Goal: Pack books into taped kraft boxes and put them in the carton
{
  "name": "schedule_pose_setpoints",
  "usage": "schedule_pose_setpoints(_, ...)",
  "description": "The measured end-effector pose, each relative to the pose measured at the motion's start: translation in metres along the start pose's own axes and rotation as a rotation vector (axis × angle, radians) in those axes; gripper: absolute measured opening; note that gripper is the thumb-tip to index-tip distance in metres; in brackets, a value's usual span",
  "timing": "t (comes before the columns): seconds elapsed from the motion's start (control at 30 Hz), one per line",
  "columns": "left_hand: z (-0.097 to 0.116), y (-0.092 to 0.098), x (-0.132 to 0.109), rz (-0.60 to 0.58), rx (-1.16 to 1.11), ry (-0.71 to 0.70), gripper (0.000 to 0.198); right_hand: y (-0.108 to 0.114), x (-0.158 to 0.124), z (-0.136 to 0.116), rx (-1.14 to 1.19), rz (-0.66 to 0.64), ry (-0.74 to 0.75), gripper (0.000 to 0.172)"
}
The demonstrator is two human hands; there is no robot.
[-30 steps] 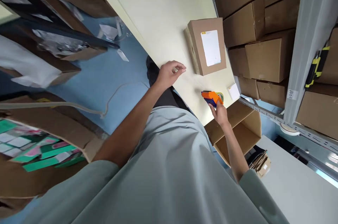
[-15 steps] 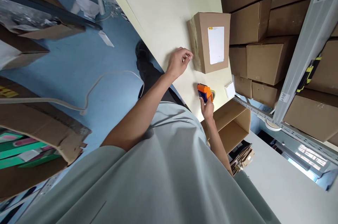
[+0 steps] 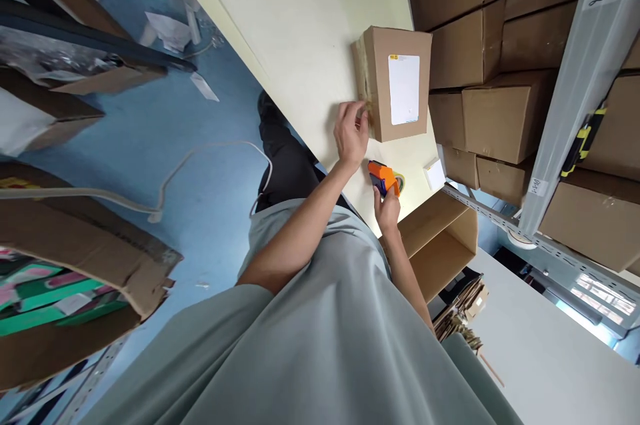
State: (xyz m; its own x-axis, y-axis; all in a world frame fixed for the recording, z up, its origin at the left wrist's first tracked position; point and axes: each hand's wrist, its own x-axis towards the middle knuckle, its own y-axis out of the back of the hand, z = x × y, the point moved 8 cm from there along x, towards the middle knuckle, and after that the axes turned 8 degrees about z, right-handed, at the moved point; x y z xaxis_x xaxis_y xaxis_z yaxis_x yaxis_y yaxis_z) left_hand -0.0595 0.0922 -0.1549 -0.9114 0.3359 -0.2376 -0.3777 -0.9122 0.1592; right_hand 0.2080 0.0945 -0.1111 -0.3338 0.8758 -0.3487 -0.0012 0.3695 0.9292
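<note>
On the pale table a cardboard box (image 3: 380,81) stands with a white label (image 3: 405,91) on its face and tape along its near-left side. My left hand (image 3: 351,135) is at that taped side, fingers curled against its lower end. Whatever may be between those fingertips is hidden. My right hand (image 3: 387,211) grips an orange and dark-blue tape dispenser (image 3: 383,177) by its handle, just below the box. Part of a tape roll (image 3: 400,181) shows at the dispenser's right side.
A small white box (image 3: 435,173) sits near the table's right edge. Beyond it, shelves hold several stacked cartons (image 3: 500,118). An open carton (image 3: 443,255) is beside my right forearm. On the left, a cable (image 3: 165,178) crosses above the blue floor, near an open carton (image 3: 145,278) of green packages.
My left hand has moved down and right, from beside the box onto its taped side. The tape dispenser stays in my right hand, slightly tilted and shifted. The view has turned a little.
</note>
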Motion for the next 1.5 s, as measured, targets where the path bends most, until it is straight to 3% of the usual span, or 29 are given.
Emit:
schedule_pose_setpoints(0.23,0.007,0.002,-0.014,-0.102,-0.045,0.037,0.068,-0.002,-0.004,0.0,0.021,0.024,0.018,0.054)
schedule_pose_setpoints(0.3,0.011,-0.007,-0.03,-0.092,-0.008,0.066,0.081,-0.005,-0.004,0.002,0.005,0.02,-0.003,0.051)
schedule_pose_setpoints(0.43,0.015,-0.042,-0.057,-0.161,0.017,0.143,0.105,-0.009,-0.006,-0.001,-0.101,-0.013,-0.029,0.047)
schedule_pose_setpoints(0.53,0.011,-0.054,-0.056,-0.247,0.0,0.1,0.103,-0.006,-0.008,-0.009,-0.163,-0.039,-0.025,0.046)
schedule_pose_setpoints(0.7,0.001,-0.038,-0.026,-0.548,0.048,-0.077,0.096,-0.003,-0.011,-0.032,-0.154,-0.106,-0.001,0.045)
schedule_pose_setpoints(0.8,0.012,-0.036,-0.014,-0.687,0.191,-0.181,0.091,-0.006,-0.012,-0.051,-0.121,-0.156,0.02,0.044)
schedule_pose_setpoints(0.87,0.03,-0.043,-0.015,-0.626,0.345,-0.264,0.09,-0.007,-0.013,-0.062,-0.104,-0.178,0.021,0.044)
schedule_pose_setpoints(0.97,0.06,-0.068,-0.036,-0.485,0.562,-0.352,0.105,-0.009,-0.015,-0.07,-0.081,-0.2,0.006,0.042)
schedule_pose_setpoints(1.1,0.072,-0.098,-0.067,-0.477,0.742,-0.376,0.122,-0.01,-0.019,-0.069,-0.056,-0.18,0.02,0.038)
schedule_pose_setpoints(1.37,0.074,-0.092,-0.065,-0.424,1.019,-0.534,0.117,-0.003,-0.005,-0.058,-0.038,-0.182,0.1,0.035)
schedule_pose_setpoints(1.5,0.076,-0.092,-0.066,-0.458,1.078,-0.526,0.117,0.007,-0.026,-0.021,-0.061,-0.235,0.032,0.041)
